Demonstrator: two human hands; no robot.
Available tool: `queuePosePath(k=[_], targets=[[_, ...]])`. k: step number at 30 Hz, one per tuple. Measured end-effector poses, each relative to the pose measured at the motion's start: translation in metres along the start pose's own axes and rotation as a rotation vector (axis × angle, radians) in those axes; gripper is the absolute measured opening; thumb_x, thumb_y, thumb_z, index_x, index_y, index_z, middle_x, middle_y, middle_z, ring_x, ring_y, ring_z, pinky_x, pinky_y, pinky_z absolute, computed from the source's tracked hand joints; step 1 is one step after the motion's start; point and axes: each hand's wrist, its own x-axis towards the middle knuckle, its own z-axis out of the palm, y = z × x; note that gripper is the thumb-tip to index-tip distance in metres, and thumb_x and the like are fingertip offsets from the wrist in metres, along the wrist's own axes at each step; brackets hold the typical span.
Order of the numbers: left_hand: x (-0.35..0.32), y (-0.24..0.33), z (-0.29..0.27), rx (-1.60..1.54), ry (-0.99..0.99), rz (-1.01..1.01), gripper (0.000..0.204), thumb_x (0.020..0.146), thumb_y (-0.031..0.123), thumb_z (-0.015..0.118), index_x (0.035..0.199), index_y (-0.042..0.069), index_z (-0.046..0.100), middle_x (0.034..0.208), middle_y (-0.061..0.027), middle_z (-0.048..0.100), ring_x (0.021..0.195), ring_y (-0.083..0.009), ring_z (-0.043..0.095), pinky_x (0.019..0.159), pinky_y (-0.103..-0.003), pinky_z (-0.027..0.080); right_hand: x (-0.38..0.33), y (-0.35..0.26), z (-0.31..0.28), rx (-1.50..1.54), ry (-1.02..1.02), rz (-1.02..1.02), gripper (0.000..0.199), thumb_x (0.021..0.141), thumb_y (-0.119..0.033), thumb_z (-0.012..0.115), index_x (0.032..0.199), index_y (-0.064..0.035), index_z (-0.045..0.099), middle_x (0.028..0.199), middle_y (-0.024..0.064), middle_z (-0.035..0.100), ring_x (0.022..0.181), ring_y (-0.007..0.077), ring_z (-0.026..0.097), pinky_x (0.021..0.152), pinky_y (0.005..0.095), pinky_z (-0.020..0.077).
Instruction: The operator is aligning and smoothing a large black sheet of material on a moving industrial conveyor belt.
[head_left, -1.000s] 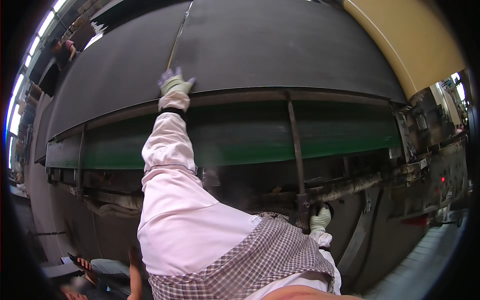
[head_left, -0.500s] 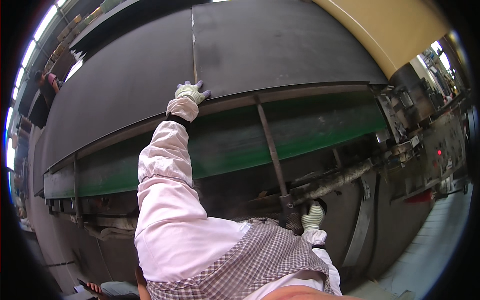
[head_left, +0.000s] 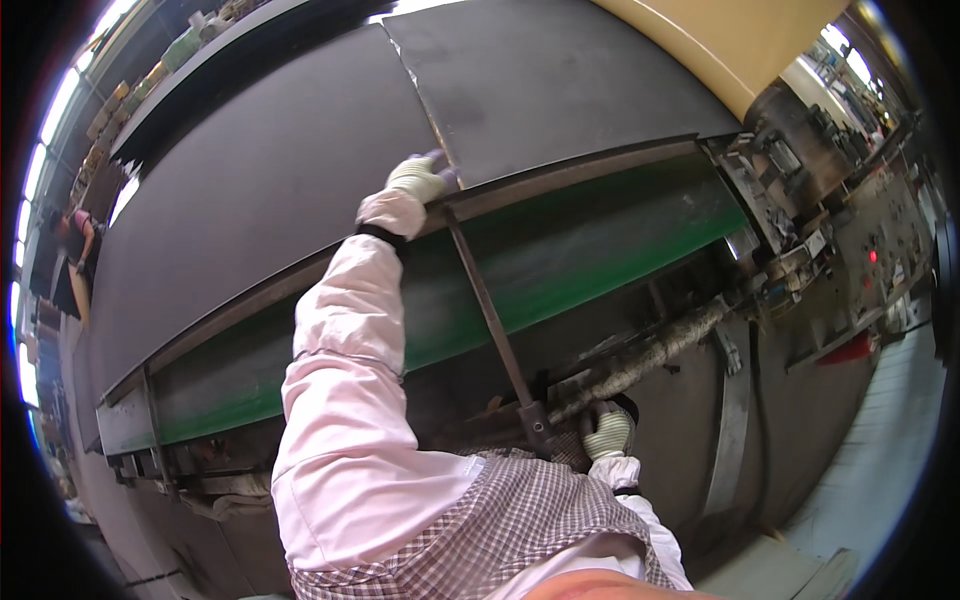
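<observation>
Two large dark grey sheets lie end to end on the machine's bed, a left sheet (head_left: 270, 160) and a right sheet (head_left: 570, 90), with a narrow pale seam between them. My left hand (head_left: 418, 178), in a pale knitted glove with purple fingertips, rests at the near edge beside the seam's near end. Its thumb and fingers reach toward the seam, apart and slightly blurred. Down beside my checked apron (head_left: 520, 510), my gloved right hand (head_left: 607, 435) curls its fingers against a dark rounded part below a wrapped pipe (head_left: 650, 365); what it grips is mostly hidden.
A metal strut (head_left: 488, 310) crosses a green belt (head_left: 560, 290) under the bed's near rail. To the right, a big tan roller cover (head_left: 730, 40) overhangs the right sheet, near machinery with a red light (head_left: 873, 257). Another person (head_left: 78, 240) stands at far left.
Seam and sheets have shifted right relative to the strut, and my left hand has moved right too, its spread fingers drawn closer. My view has turned. My right hand stays low by the pipe.
</observation>
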Motion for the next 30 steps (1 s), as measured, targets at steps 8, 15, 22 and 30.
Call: queuePosePath(k=[8, 15, 22, 30], targets=[[-0.113, -0.226, -0.060, 0.240, 0.302, -0.679, 0.070, 0.078, 0.056, 0.067, 0.124, 0.005, 0.056, 0.129, -0.0179, 0.054, 0.120, -0.0350, 0.051, 0.101, -0.045, 0.042, -0.001, 0.003, 0.006, 0.058, 0.028, -0.004, 0.019, 0.073, -0.020, 0.065, 0.086, -0.0070, 0.059, 0.082, 0.0167, 0.060, 0.078, 0.0379, 0.058, 0.069, 0.0490, 0.0462], [-0.111, -0.194, -0.042, 0.298, 0.190, -0.488, 0.066, 0.076, 0.064, 0.063, 0.111, 0.007, 0.062, 0.120, -0.0158, 0.057, 0.116, -0.0355, 0.052, 0.100, -0.044, 0.042, 0.001, -0.009, 0.002, 0.011, 0.012, 0.049, 0.018, 0.077, -0.019, 0.063, 0.088, -0.0061, 0.061, 0.085, 0.0184, 0.062, 0.079, 0.0383, 0.060, 0.070, 0.0484, 0.0476], [-0.113, -0.205, -0.046, 0.197, 0.567, -0.244, 0.057, 0.081, 0.058, 0.062, 0.108, 0.008, 0.066, 0.112, -0.0136, 0.065, 0.108, -0.0323, 0.058, 0.093, -0.043, 0.046, -0.003, -0.009, 0.000, -0.018, -0.001, 0.048, 0.020, 0.078, -0.021, 0.063, 0.091, -0.0059, 0.061, 0.086, 0.0188, 0.062, 0.079, 0.0378, 0.059, 0.070, 0.0486, 0.0473], [-0.119, -0.176, -0.030, 0.272, 0.263, -0.347, 0.059, 0.082, 0.062, 0.057, 0.107, 0.008, 0.064, 0.114, -0.0153, 0.059, 0.107, -0.0368, 0.053, 0.094, -0.047, 0.044, 0.000, -0.010, -0.003, -0.016, 0.036, -0.008, 0.021, 0.077, -0.021, 0.063, 0.091, -0.0050, 0.061, 0.084, 0.0179, 0.061, 0.080, 0.0374, 0.059, 0.072, 0.0480, 0.0473]])
